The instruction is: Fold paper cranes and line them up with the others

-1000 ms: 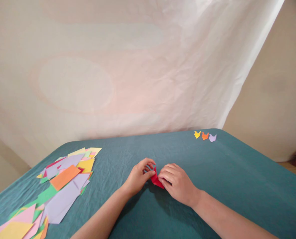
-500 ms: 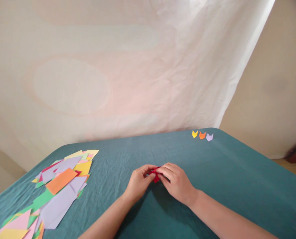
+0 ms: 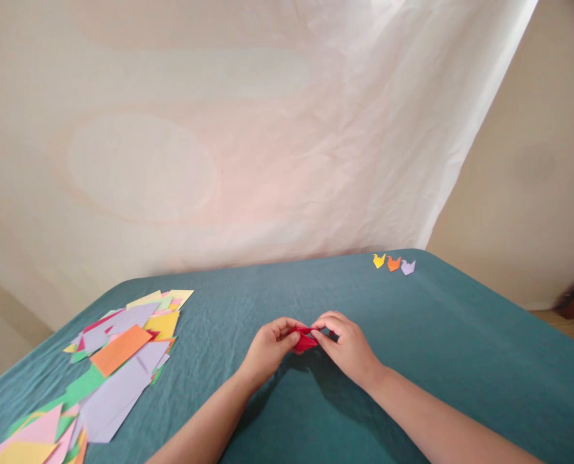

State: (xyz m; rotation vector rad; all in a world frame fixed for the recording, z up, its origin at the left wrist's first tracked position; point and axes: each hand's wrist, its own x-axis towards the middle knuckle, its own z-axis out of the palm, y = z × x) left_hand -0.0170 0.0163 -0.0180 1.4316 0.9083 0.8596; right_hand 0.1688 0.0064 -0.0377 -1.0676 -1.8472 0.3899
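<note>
A small piece of folded red paper [image 3: 305,341] is held just above the green cloth, in the middle of the view. My left hand [image 3: 271,348] pinches its left side between thumb and fingers. At its right end, the thumb and fingertips of my right hand [image 3: 343,343] grip a corner. The paper's folds stand a little apart, and its edges are partly hidden behind my fingers.
A table with a green cloth [image 3: 238,303] spreads before me. Loose coloured paper sheets [image 3: 117,393] lie heaped at left. Far right stand a yellow paper crane [image 3: 379,261], an orange crane [image 3: 393,263] and a lilac crane [image 3: 408,267]. A pale sheet [image 3: 267,161] hangs behind.
My right hand has shifted its grip to the right corner, its fingers drawn back off the top. More of the red paper shows between my hands. The left hand has barely moved.
</note>
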